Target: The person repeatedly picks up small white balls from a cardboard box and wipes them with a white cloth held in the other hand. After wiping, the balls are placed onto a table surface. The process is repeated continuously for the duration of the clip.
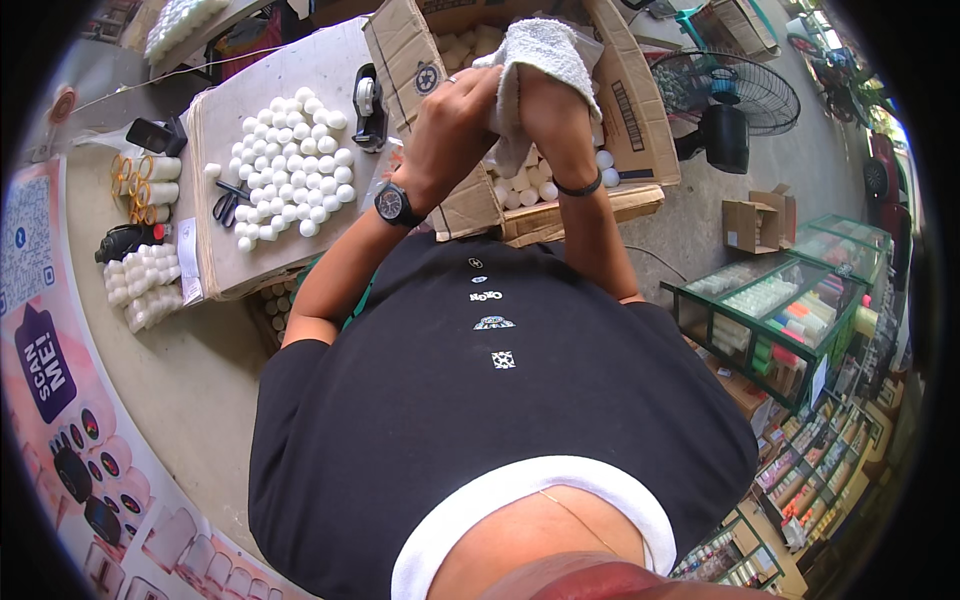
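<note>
A white terry cloth (544, 45) is draped over my right hand (553, 112), hiding its fingers and anything they hold. My left hand (457, 131), with a black watch on its wrist, is closed at the cloth's left edge; whether something else lies between the hands is hidden. Both hands are above an open cardboard box (649, 112). Inside it are many short white and cream cylinders (529, 196), apparently candles. To the left, a cluster of similar white cylinders (292, 169) stands on a paper-covered table (315, 56).
Black scissors (225, 202) and a tape dispenser (368, 112) lie on the table. Wrapped white goods (142, 281) and tape rolls (139, 176) are at far left. A black fan (724, 112) stands right of the box. Green-framed glass cases (780, 307) occupy the right side.
</note>
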A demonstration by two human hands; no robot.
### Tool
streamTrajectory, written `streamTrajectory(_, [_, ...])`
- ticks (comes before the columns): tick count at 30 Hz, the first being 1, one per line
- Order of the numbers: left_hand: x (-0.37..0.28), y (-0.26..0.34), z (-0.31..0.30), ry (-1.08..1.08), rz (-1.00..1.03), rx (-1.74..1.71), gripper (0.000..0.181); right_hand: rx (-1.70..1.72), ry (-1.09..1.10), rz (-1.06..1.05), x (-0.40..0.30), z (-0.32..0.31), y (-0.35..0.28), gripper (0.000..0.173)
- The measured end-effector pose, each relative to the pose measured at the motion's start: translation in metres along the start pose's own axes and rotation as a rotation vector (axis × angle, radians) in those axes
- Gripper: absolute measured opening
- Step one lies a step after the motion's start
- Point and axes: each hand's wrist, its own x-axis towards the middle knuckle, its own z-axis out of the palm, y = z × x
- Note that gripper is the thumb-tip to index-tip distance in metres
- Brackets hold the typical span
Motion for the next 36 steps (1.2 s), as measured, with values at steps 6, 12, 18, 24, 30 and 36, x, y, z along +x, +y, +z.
streamTrajectory(6, [-0.006,0.011,0.014,0.061,-0.220,-0.341,0.021,-0.116,0.004,0.051,0.003,0.022,0.038,0.014])
streamTrajectory(12, [-0.014,0.003,0.003,0.066,-0.417,-0.468,0.023,0.574,0.231,0.210,-0.007,0.026,0.081,0.020])
streamTrajectory(18, [-0.026,-0.020,-0.034,0.116,-0.552,-0.539,0.022,0.205,0.295,0.031,-0.025,0.001,0.060,0.030])
streamTrajectory(24, [-0.071,-0.142,-0.086,0.528,-0.634,-0.356,0.038,0.345,0.021,0.406,-0.080,0.019,0.052,0.034])
streamTrajectory(30, [-0.159,-0.345,-0.185,0.370,-0.657,0.636,0.055,0.389,-0.304,0.618,-0.139,0.037,0.033,0.038])
streamTrajectory(36, [-0.239,-0.497,-0.217,0.082,-0.917,0.645,0.040,0.351,-0.359,0.698,-0.137,0.048,0.038,0.042])
